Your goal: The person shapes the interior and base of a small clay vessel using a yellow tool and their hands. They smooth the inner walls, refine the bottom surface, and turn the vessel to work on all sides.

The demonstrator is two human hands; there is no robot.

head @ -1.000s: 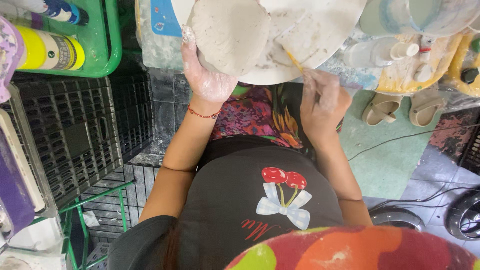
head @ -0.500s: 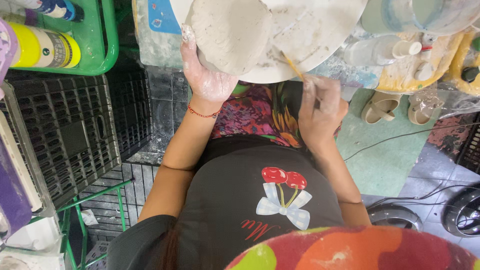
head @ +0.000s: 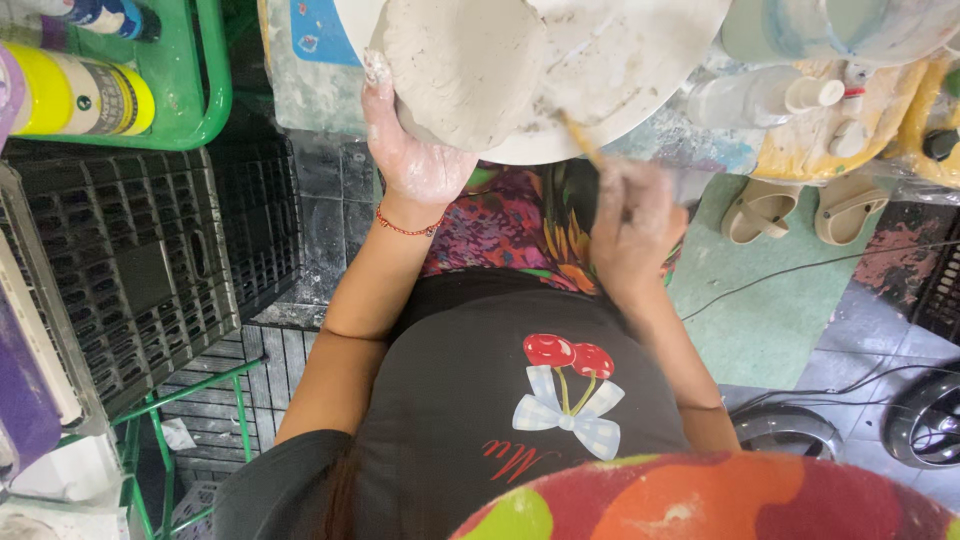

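Clay-caked, my left hand (head: 415, 150) cups the grey clay slab (head: 460, 70); my right hand (head: 635, 225) pinches a thin wooden tool (head: 580, 140); yellow bottle (head: 95, 95) in green basket (head: 215, 90).

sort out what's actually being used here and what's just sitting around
In use: left hand cupping the pale clay piece; right hand holding a thin stick tool; white round board.

Lying about: yellow bottle, green basket, black crate, beige sandals.

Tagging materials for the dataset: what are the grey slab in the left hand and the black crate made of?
Grey slab: looks like unfired clay, matte, rough-edged, with pale residue on the left hand holding it. Black crate: likely moulded plastic, uniform grid walls with a dull sheen.
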